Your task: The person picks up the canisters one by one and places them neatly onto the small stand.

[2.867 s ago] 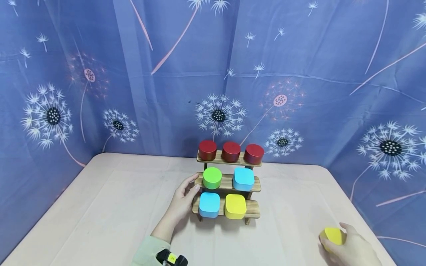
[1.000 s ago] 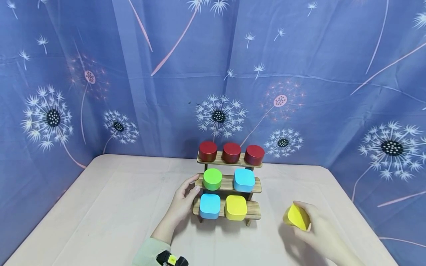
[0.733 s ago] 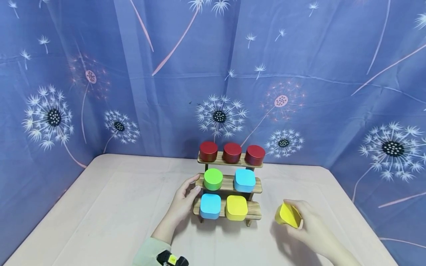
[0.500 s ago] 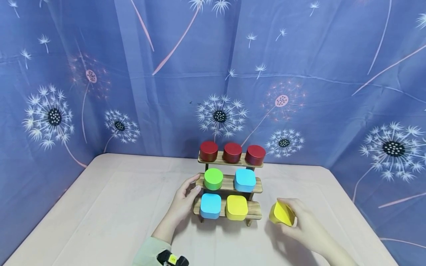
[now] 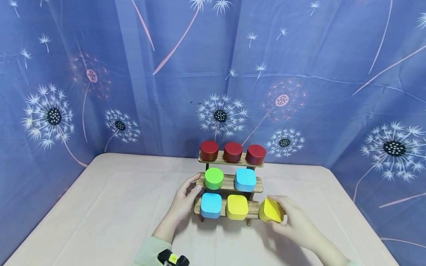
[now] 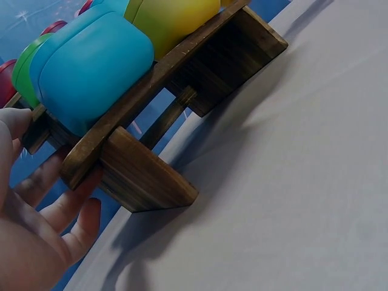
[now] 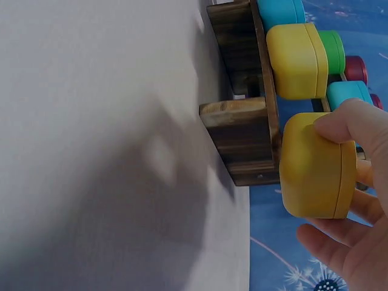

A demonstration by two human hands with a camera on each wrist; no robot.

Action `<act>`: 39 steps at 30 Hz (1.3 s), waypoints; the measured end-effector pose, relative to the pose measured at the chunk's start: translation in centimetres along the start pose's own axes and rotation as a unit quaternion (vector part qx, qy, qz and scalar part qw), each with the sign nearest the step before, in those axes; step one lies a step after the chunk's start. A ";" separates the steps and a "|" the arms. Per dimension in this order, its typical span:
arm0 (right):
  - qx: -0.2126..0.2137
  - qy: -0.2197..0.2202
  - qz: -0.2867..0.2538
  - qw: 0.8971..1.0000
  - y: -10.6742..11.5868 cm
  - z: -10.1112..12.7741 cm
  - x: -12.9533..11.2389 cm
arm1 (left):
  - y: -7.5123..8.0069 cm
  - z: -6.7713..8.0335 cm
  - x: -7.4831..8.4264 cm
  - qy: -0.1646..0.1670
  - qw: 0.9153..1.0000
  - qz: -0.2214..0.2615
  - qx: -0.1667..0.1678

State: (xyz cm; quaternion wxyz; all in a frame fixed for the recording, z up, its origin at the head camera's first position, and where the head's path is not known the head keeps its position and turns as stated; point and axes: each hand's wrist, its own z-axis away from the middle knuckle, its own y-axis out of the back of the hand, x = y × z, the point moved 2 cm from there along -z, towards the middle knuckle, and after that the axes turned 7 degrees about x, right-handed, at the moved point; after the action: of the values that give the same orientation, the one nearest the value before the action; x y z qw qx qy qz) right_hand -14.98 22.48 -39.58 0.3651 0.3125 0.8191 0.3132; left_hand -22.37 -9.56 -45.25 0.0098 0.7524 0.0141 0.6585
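Observation:
In the head view my right hand (image 5: 293,223) grips a rounded-square yellow tin (image 5: 271,210) by its sides, thumb nearest me. The tin overlaps the right end of the bottom shelf; the right wrist view shows it tilted right beside the shelf's end. My left hand (image 5: 184,197) holds the left side of a three-tier wooden stand (image 5: 253,208), thumb and fingers at the shelf ends. On the bottom shelf sit a blue tin (image 5: 211,205) and another yellow tin (image 5: 237,207). The middle shelf bears a round green tin (image 5: 213,178) and a blue tin (image 5: 245,180).
Three round dark red tins (image 5: 233,152) stand in a row on the top shelf. A pale cloth-covered table (image 5: 116,207) lies under the stand. Behind and at both sides hangs a blue dandelion-print curtain (image 5: 173,111).
My right hand has lifted the yellow tin off the table at the far right and carried it left to the bottom shelf's right end. My left hand has stayed on the stand.

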 end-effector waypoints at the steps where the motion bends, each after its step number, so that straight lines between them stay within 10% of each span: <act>1: -0.001 0.001 -0.003 1.000 -0.1 0.0 0.0 | 0.0 0.0 0.0 -0.001 1.000 -0.002 0.001; 39: 0.024 0.013 -0.007 1.000 -0.9 0.2 0.0 | 0.1 -0.1 -0.1 -0.008 1.000 0.003 0.000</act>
State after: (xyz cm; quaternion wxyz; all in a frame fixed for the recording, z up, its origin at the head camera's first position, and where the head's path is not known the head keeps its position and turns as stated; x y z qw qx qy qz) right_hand -15.04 21.95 -40.36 0.3492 0.3110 0.8333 0.2948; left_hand -22.53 -9.64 -45.37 0.0078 0.7574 0.0118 0.6528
